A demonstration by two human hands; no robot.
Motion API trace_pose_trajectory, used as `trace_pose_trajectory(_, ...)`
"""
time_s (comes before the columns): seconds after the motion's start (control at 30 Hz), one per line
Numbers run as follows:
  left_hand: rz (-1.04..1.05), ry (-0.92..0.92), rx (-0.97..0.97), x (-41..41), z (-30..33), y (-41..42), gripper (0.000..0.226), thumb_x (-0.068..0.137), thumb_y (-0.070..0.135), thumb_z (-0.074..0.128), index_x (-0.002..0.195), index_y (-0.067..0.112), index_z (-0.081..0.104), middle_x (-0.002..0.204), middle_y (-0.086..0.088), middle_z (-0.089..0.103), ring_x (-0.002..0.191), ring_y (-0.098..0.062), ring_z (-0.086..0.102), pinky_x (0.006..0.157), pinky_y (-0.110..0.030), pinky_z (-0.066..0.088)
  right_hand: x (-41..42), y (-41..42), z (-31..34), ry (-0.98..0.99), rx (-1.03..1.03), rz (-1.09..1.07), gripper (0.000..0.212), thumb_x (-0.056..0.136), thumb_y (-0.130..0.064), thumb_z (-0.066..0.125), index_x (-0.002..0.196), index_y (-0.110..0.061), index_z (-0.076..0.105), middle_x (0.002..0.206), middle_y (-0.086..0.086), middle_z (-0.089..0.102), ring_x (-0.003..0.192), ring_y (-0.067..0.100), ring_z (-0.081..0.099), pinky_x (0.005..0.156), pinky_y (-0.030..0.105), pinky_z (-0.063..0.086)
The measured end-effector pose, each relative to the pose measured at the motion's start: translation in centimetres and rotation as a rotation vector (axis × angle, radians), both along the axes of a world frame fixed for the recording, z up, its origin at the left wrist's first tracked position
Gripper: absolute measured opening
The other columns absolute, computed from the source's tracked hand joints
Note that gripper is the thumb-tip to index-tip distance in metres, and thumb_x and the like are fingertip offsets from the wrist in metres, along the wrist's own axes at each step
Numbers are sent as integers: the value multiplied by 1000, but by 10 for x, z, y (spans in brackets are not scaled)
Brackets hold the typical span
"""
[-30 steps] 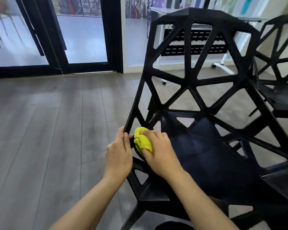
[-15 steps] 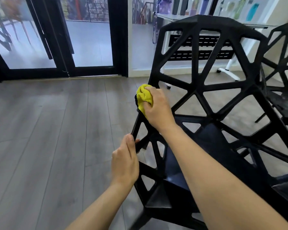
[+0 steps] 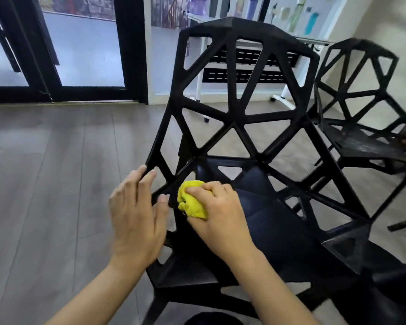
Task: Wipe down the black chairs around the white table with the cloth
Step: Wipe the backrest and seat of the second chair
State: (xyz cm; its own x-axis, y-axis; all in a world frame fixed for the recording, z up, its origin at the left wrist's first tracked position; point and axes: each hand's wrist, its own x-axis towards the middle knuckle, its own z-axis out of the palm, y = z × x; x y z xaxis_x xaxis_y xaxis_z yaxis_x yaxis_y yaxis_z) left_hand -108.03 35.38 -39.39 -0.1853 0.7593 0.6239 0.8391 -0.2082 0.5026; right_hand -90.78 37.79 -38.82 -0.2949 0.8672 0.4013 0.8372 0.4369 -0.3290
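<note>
Lying underfoot: grey plank floor [image 3: 45,184]. Standing at the back left: black-framed glass doors [image 3: 85,50]. Hanging on the far wall [image 3: 370,22]: blurred bottles [image 3: 311,23]. Showing at bottom edge: dark round object [image 3: 212,320], identity unclear.

A: What covers the floor [image 3: 52,184]?

B: Grey wood-look planks, running from 6 o'clock up toward 12.

A: And at 10 o'clock?

B: A glass door [image 3: 85,48] in a thick black frame, with pale daylight coming through its 2 panes.

A: Anything at 12 o'clock?

B: A white-legged desk [image 3: 244,46] on castors, with 2 black slotted panels under its top. Above it, a white wall [image 3: 338,17] carries bottles and small coloured items, too blurred to identify.

A: And 2 o'clock?

B: A plain cream wall [image 3: 389,24].
</note>
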Motion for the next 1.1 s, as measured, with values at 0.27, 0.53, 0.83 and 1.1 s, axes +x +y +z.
trace_pose_trajectory(0.27,-275,390,-450,85,-29,56,69,96,51,8,146,21,44,158,-5,37,146,-27,29,120,-42,22,89,56,-49,-112,-239,10,49,91,-40,45,139,-32,46,136,-4,51,121,23,50,100,42,43)
trace_pose_trajectory(0.53,-268,608,-657,97,-51,81,81,88,50,-14,159,20,11,168,-4,4,154,-25,2,125,-42,0,142,152,-69,-73,-59,-467,41,94,-30,53,130,-11,54,126,18,52,111,42,49,96,51,38)
trace_pose_trajectory(0.83,-256,604,-654,99,-47,80,78,89,51,-7,159,24,12,168,0,6,154,-21,2,125,-37,0,122,186,-72,-199,-43,22,52,91,-26,60,141,-23,49,134,9,51,116,34,49,100,47,42)
trace_pose_trajectory(1.1,-234,597,-646,101,-45,81,69,95,49,2,159,26,11,168,2,4,154,-19,0,125,-36,-2,84,193,-75,66,-76,-37,45,92,-24,57,137,-20,50,129,12,48,113,36,45,99,47,39)
